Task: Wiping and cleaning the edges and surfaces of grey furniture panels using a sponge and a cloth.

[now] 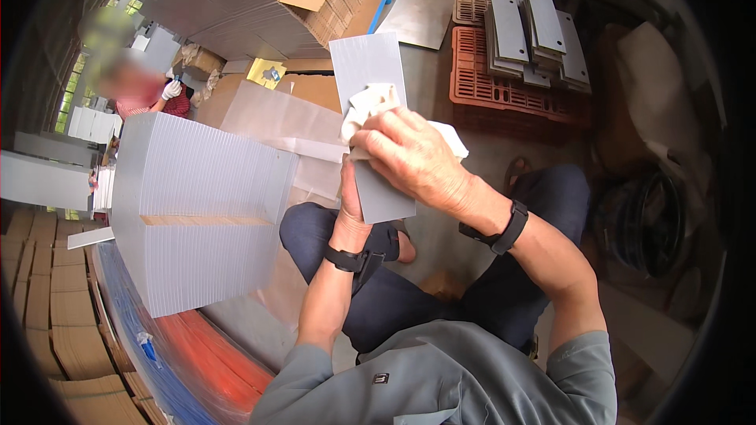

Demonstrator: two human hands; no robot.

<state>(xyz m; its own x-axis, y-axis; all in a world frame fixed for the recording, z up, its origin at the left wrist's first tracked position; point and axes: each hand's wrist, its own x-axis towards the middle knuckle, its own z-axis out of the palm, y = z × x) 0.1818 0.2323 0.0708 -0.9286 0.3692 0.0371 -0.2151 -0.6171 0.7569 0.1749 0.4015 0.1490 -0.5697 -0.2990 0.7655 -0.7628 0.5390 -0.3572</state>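
Both forearms raised before the chest, wrists banded in black: left hand (pixel 352 197) gripping from below, right hand (pixel 413 159) curled over above

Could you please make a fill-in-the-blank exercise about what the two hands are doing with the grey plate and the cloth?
1. The right hand presses a white ____ against the grey plate.
2. The left hand grips the plate from ____, at its lower edge.
3. To the person's left stands a tall ____ of grey plates.
4. More grey plates lie on an ____ plastic crate on the floor.

Missing words: cloth; below; stack; orange
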